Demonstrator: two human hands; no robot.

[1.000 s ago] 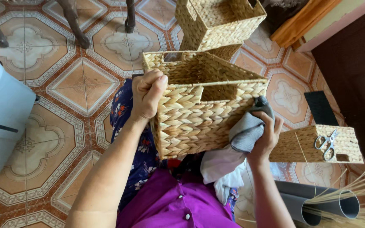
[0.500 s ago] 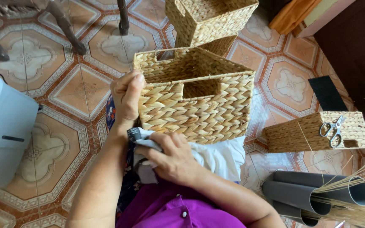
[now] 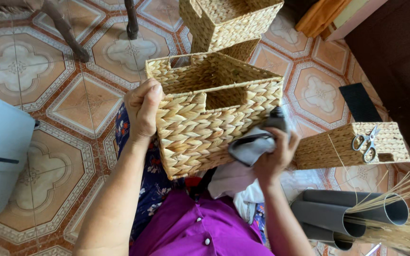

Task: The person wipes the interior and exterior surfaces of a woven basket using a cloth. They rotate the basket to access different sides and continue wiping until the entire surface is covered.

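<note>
The woven basket [image 3: 205, 118] is sitting tilted on the person's lap, its open top facing away from the body. It is a square box of pale straw-coloured braid, the plaits running in thick horizontal rows, with a rectangular handle slot cut into the near wall just below the rim. The weave is looking tight and even, slightly darker inside.

The left hand [image 3: 142, 113] is gripping the basket's left corner, its fingers [image 3: 155, 95] pressed together and curling over the rim, thumb side against the outer wall. The right hand [image 3: 274, 154] is holding a grey cloth [image 3: 250, 144] against the basket's right lower corner; its fingers are closing around the bunched cloth, pinching it against the braid. Just below those fingers more pale fabric [image 3: 231, 178] is lying on the lap, above a purple shirt [image 3: 200, 227].

Beyond the left fingers, a second woven basket [image 3: 228, 21] is standing on the patterned tile floor [image 3: 81, 104]. To the right of the right fingers, a third basket [image 3: 352, 144] is lying on its side, with 1 pair of scissors [image 3: 366, 142] resting on it. Below that, grey tubes [image 3: 347, 213] are lying beside a bundle of dry straw [image 3: 404, 208]. Well left of the left fingers, a white container [image 3: 1, 151] is standing.
</note>
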